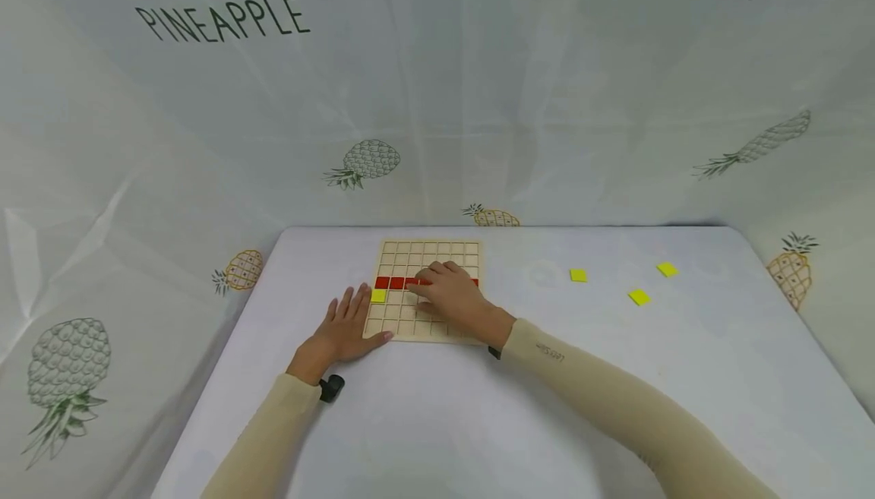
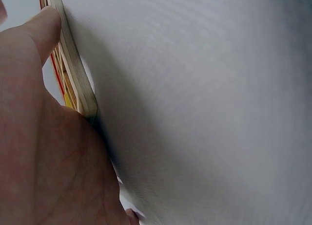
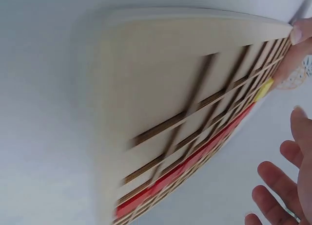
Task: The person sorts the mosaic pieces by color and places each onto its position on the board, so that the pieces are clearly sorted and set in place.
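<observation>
on the left half of the white table [image 1: 478, 423], a pale wooden grid board [image 1: 403, 317] lies flat, its cells marked off in straight rows and columns. a line of red tiles [image 1: 396, 283] crosses it from left to right; your right hand covers the middle of the line. one yellow tile [image 1: 378, 296] sits in the leftmost column, on your side of the red line and just beside it.

your left hand [image 1: 345, 328]: fingers straight, thumb spread wide from them, set along the board's left edge. the left wrist view has your thumb against the board's near edge. nothing gripped there.

your right hand [image 1: 454, 298]: over the board, across the red line. fingers loosely bent and apart in the right wrist view, no tile seen among them. whether the fingertips touch the board, you cannot tell from these angles.

well apart from the board, to its right, three loose yellow tiles [image 1: 639, 297] lie on the table, separate from one another.

your beige sleeves [image 1: 615, 400] reach to both wrists; a small dark device [image 1: 332, 389] shows at the left one. behind the table, a pale cloth [image 1: 547, 104] printed with pineapples.
</observation>
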`<state>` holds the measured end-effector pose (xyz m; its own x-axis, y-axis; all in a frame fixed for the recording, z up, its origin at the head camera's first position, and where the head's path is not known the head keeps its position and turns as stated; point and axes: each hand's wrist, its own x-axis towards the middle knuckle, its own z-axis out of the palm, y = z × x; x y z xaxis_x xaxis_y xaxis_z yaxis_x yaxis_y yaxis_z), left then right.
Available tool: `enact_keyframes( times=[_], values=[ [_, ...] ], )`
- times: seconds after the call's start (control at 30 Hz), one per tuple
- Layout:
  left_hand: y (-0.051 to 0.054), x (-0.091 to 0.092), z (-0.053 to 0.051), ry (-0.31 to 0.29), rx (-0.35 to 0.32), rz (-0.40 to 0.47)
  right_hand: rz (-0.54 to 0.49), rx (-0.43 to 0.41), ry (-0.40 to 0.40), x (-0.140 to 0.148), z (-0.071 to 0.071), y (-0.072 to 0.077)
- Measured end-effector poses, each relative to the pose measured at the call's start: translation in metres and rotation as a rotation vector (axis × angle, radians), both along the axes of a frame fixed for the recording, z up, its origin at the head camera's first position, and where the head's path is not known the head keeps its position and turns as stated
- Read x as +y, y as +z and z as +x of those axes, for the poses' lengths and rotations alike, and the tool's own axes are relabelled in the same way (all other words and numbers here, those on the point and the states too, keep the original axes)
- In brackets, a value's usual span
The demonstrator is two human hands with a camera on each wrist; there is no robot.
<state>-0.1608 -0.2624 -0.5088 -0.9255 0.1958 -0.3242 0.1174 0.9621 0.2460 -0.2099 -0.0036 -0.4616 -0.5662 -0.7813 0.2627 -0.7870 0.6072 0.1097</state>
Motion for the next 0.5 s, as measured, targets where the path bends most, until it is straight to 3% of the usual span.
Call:
enact_keyframes(
  times=[0.2, 0.37, 0.5],
  values=[
    [0.002, 0.0, 0.0, 0.004, 0.003, 0.015, -0.028, 0.074, 0.006, 0.037, 0.001, -0.004],
    [0.005, 0.0, 0.003, 0.001, -0.005, 0.03, -0.068, 0.081, -0.01, 0.068, 0.0, -0.006],
    [0.001, -0.001, 0.002, -0.005, 0.0, 0.018, -0.092, 0.069, -0.049, 0.093, -0.002, -0.005]
  ],
)
